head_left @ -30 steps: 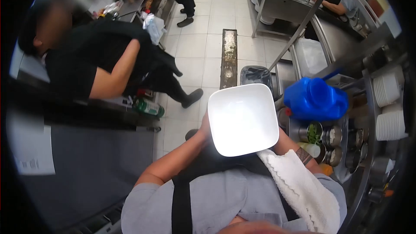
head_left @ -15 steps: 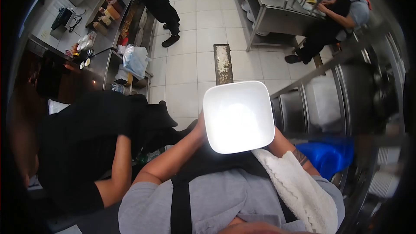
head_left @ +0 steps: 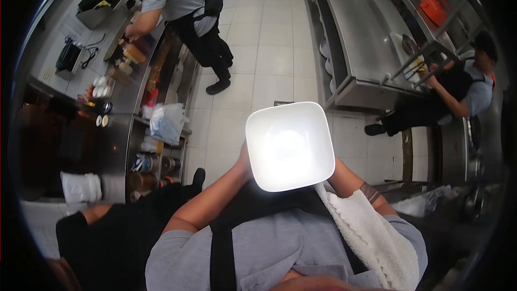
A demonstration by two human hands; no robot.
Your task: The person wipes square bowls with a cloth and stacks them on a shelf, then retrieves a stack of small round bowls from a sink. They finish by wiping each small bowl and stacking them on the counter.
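One white square bowl [head_left: 291, 148], two hands [head_left: 244, 160] on it!
It's out in front of the black apron [head_left: 269, 203], gripped from both sides, fingers hidden behind; one white towel [head_left: 371, 237] beside the right forearm [head_left: 353, 180].

That white bowl [head_left: 291, 146] mostly hides the left hand [head_left: 244, 157] and right hand [head_left: 337, 170] from me. The black-clad co-worker [head_left: 126, 234] is cut off below.

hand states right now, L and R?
Left hand: holding the white bowl, fingers hidden.
Right hand: at the bowl's right side, mostly hidden; grip can't be told.
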